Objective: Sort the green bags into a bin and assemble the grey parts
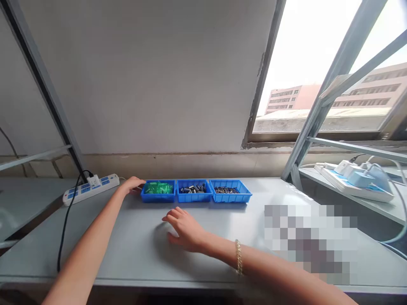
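Observation:
Three blue plastic bins stand in a row at the back of the table. The left bin (pixel 158 198) holds green pieces (pixel 158 187). In the middle bin (pixel 194 198) lie dark and silvery short pieces (pixel 193 189), and the right bin (pixel 233 198) has many small, thin metal pieces (pixel 226 190). My left hand (pixel 131 185) reaches to the left end of the first bin, its fingers stretched out at the rim; whether they press on it I cannot tell. Over the table in front of the bins, my right hand (pixel 185 229) is held with fingers apart and nothing in them.
A white power strip (pixel 92 189) with a black cable (pixel 66 224) lies at the left. Metal frame posts (pixel 307 131) rise on both sides. Another power strip with plugs (pixel 354 182) sits on the right-hand surface. A blurred patch covers part of the table's right side.

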Demonstrator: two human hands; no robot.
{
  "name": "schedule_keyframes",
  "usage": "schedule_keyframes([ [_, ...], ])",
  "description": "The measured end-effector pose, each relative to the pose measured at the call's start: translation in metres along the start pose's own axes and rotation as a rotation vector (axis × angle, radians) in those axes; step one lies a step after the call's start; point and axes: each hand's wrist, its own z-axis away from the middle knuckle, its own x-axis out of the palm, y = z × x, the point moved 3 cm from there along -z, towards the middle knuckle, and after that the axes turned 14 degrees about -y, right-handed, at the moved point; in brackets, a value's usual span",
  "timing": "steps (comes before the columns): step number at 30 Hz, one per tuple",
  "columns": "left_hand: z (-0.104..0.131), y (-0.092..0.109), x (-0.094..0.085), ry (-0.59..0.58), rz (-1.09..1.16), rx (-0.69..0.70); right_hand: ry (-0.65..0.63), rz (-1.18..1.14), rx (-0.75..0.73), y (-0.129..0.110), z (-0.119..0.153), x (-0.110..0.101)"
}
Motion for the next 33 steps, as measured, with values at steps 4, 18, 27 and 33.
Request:
schedule_keyframes([
  [4, -0.007, -0.007, 0.005, -0.139, 0.109, -0.028, -0.017, 0.002, -0.054, -0.003, -0.004, 0.021],
  [18, 0.05, -0.05, 0.009, -0.233, 0.372, 0.105, -0.007, -0.013, -0.121, -0.002, 0.004, 0.022],
  [27, 0.108, -0.053, 0.049, 0.057, 0.272, 0.513, 0.001, 0.015, -0.14, -0.004, 0.005, 0.022],
  [33, 0.13, -0.048, 0.069, 0.187, 0.051, 0.734, 0.022, 0.023, -0.106, -0.003, 0.007, 0.02],
])
